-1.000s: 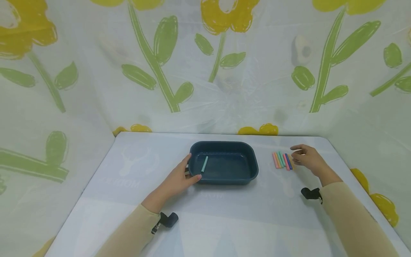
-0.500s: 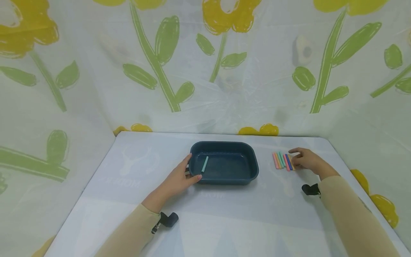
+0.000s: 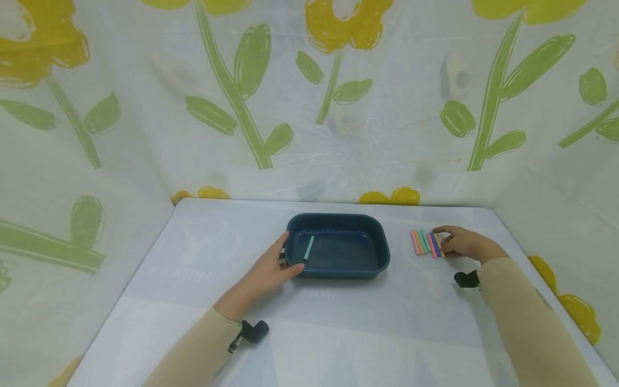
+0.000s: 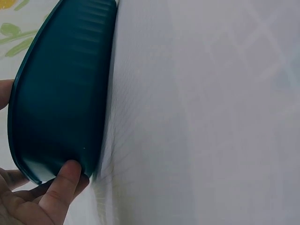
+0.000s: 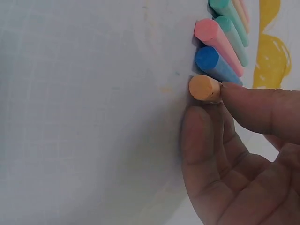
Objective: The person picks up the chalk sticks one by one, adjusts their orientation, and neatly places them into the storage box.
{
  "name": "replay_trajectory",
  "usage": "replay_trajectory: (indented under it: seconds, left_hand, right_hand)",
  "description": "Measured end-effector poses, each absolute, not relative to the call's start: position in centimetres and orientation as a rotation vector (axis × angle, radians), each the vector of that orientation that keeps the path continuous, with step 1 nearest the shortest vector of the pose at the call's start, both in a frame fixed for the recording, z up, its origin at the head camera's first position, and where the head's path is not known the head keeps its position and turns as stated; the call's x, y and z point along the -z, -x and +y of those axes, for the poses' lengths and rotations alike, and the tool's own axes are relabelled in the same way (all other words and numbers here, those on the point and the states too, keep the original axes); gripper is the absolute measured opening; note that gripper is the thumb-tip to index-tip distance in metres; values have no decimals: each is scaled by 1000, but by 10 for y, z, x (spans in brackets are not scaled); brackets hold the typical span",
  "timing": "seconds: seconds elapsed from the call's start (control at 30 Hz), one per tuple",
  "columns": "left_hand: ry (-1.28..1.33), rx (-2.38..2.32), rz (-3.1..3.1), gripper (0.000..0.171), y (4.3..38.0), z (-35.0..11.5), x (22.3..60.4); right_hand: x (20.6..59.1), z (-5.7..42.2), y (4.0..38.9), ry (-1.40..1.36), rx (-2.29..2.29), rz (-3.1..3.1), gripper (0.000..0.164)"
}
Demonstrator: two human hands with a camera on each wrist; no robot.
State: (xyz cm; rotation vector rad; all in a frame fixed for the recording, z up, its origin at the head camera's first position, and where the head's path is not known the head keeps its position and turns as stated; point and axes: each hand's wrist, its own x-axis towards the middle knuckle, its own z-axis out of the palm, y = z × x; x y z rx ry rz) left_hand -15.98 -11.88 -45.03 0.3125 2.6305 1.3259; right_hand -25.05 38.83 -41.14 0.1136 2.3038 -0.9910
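Note:
My left hand (image 3: 266, 271) grips the left end of a deep blue-green rectangular dish (image 3: 343, 273), thumb on its near wall and fingers around the end. One green chalk stick (image 3: 308, 248) lies inside it, tilted. To the right, my right hand (image 3: 466, 244) is at the end of a row of chalk sticks. An orange chalk stick (image 5: 201, 88) sits between its digits in the right wrist view, one digit touching the upper side and others curled close below. Beside it lie a blue chalk stick (image 5: 208, 58) and a pink chalk stick (image 5: 207, 31).
Further along the row, green chalk sticks (image 3: 424, 241) and paler ones lie side by side. The white table (image 3: 367, 333) carries faint printed figures. Behind it and at both sides hangs a flower-printed curtain (image 3: 387, 140). A small black camera (image 3: 466, 279) is strapped at the right wrist.
My right hand has lowered and drawn in to the orange chalk stick at the row's right end, its fingers closing around it. The left hand and dish stay in place.

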Motion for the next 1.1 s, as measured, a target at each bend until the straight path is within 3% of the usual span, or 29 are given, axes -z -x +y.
replay_trajectory:
  seconds: [0.7, 1.1]
  left_hand:
    - [-309, -1321, 2631, 97, 158, -118, 448]
    - [-311, -1317, 2635, 98, 158, -118, 448]
  right_hand:
    - [410, 393, 238, -73, 1103, 2377, 69]
    - [373, 375, 224, 14, 1239, 2337, 69]
